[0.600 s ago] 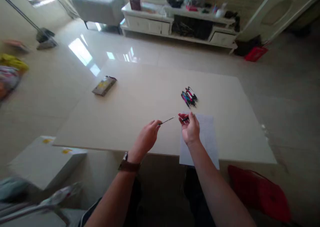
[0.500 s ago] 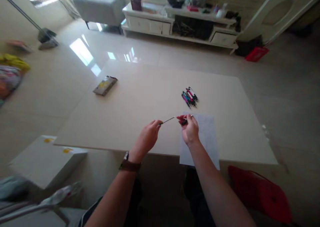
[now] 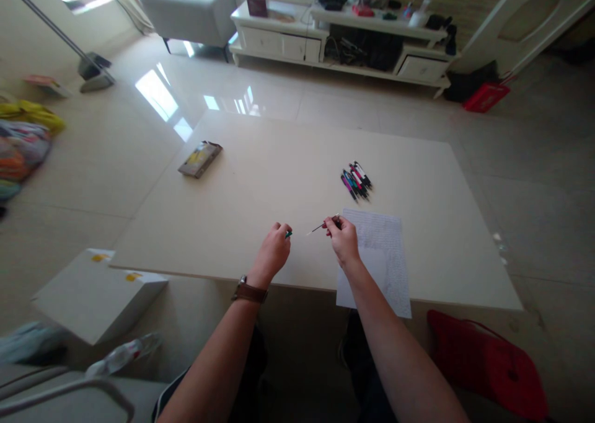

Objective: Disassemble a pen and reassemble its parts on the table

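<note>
Above the table's near edge, my left hand (image 3: 273, 249) is closed on a small green pen part (image 3: 289, 233), mostly hidden by the fingers. Across a short gap, my right hand (image 3: 344, 242) pinches a thin pen refill (image 3: 317, 228) whose pale end points left toward my left hand. Something dark also shows among the right fingers; its shape is too small to make out. Under my right hand and forearm lies a printed paper sheet (image 3: 393, 255), overhanging the table edge. Just beyond it, several pens (image 3: 357, 181) lie side by side in a pile.
A brown and yellow packet (image 3: 201, 159) lies on the far left of the white table (image 3: 279, 162). On the floor at left stands a white box (image 3: 88, 293), with a plastic bottle (image 3: 118, 356) nearby. A red bag (image 3: 488, 364) sits below the table's right side.
The refill, earlier held out by my left hand, is now in my right hand. My hands have drawn apart slightly, and a green part shows in my left fingers.
</note>
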A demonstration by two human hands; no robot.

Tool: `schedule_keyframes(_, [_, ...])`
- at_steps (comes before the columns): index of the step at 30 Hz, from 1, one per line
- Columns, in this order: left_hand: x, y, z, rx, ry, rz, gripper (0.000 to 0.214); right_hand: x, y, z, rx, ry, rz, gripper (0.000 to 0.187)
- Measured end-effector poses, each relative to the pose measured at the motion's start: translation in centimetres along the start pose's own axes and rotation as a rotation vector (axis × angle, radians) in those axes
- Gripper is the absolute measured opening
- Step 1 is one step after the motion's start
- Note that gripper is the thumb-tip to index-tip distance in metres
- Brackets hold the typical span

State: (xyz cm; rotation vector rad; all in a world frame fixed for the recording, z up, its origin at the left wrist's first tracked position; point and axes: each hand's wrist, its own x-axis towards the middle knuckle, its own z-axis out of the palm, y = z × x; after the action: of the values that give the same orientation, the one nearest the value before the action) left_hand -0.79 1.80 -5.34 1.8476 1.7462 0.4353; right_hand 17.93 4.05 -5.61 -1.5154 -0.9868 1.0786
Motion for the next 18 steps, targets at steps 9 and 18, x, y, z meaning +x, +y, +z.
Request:
schedule_keyframes(9, [0.6,-1.4,0.3,0.204,0.12,-0.035,0.027,0.1,2.1,0.7,-0.208,-0.129,0.01,0.03])
schedule_keyframes(18, [-0.3,1.5,2.0,-0.271,-0.086,0.038,0.009,0.3,2.3,0.9,-0.184,-0.123,0.035,0.031])
